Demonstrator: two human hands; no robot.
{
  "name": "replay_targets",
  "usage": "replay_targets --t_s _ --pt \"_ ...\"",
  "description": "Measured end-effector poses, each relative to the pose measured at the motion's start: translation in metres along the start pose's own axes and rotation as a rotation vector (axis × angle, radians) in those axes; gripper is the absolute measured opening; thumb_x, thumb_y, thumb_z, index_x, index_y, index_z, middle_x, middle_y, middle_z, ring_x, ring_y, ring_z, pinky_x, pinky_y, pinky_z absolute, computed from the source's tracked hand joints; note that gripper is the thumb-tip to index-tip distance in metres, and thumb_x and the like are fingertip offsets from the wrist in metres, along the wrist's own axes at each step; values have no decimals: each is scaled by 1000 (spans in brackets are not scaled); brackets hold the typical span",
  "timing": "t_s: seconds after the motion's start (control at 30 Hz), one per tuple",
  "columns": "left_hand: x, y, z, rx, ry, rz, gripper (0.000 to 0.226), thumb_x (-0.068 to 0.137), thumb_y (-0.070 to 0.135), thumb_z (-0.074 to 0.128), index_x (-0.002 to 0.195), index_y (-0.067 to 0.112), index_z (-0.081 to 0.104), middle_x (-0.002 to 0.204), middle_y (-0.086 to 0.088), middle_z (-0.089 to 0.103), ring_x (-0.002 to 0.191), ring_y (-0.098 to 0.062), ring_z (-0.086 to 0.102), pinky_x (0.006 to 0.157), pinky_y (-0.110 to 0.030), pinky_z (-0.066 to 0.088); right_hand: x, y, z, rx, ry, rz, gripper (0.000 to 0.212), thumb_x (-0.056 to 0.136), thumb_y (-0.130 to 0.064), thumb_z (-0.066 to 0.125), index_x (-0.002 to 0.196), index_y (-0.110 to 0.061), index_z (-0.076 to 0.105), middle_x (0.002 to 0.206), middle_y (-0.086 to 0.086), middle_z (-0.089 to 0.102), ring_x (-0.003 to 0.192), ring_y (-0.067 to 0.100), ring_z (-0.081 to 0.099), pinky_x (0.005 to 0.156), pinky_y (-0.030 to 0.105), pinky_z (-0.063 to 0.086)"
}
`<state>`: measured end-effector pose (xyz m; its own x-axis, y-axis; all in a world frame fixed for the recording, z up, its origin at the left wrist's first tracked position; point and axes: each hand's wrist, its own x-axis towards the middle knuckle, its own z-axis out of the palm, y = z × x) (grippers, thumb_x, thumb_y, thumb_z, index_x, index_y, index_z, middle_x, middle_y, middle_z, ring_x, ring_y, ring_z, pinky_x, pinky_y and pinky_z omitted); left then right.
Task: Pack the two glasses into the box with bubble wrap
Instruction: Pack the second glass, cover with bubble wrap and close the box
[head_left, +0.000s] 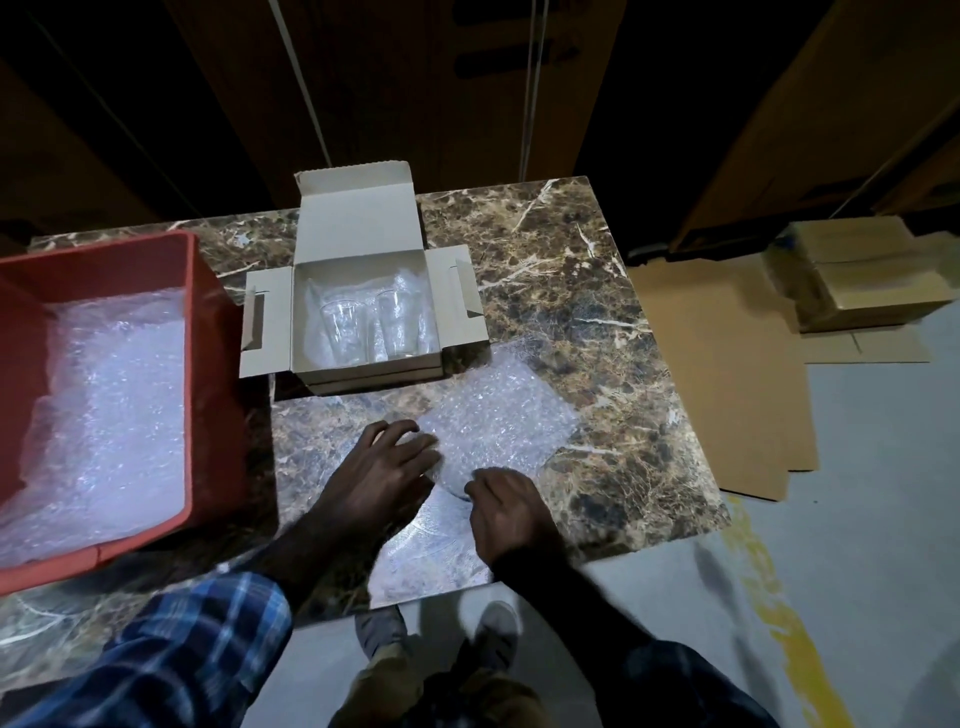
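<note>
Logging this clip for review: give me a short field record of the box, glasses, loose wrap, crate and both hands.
box: open white box, lid and side flaps up, on the marble table
glasses: two glasses lying side by side inside, on bubble wrap
loose sheet: bubble wrap sheet flat in front of the box
left hand: fingers on the sheet's near-left edge
right hand: pinching the sheet's near edge
crate: red crate at left, holding more wrap

marble table (571, 291), grey floor (857, 519), dim light

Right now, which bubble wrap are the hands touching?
The loose clear bubble wrap sheet lying flat on the brown marble table, under both hands. The red plastic bin's pile and the open white cardboard box's wrap go untouched.
</note>
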<state>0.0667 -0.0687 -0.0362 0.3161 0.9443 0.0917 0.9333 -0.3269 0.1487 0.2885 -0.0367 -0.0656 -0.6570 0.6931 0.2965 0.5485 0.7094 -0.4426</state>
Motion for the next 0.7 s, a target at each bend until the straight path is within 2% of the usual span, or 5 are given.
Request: replay_targets --t_s 0.23,0.33,0.4,0.5,0.7 --pt "-49 4 -6 -258 27 -111 34 77 26 59 106 13 71 122 -1 68 128 -20 52 114 -36 30 -18 -8 -10 145 19 -19 37 83 -31 70 108 -4 69 115 11 67 114 24 57 111 33 37" --pt "-64 11 -22 -531 -9 -275 18 79 30 57 86 17 68 90 4 72 92 -18 66 90 -36 50 -27 -2 -9 213 -123 14 44 79 -35 70 113 -7 69 123 6 67 122 20 56 110 30 39" --pt "-69 18 -30 -777 -28 -418 12 82 25 65 74 17 62 75 7 71 69 -17 68 64 -39 54 -29 -1 -7 312 -122 127 26 79 -24 68 100 -8 73 112 3 72 109 18 65 96 29 50" --pt "-70 19 -32 -1059 -35 -565 17 80 24 78 76 16 64 74 -4 72 65 -28 69 58 -39 54 -17 -4 -14 443 -179 518 14 85 -24 67 83 -11 73 81 1 71 74 16 65 72 31 56" --pt "-55 5 -13 -1319 1 -832 50 69 46 85 74 1 64 62 -23 61 54 -23 55 53 -34 41 13 -9 -25 592 -103 767 47 84 -14 72 51 -27 41 48 -8 34 55 8 30 57 33 27"
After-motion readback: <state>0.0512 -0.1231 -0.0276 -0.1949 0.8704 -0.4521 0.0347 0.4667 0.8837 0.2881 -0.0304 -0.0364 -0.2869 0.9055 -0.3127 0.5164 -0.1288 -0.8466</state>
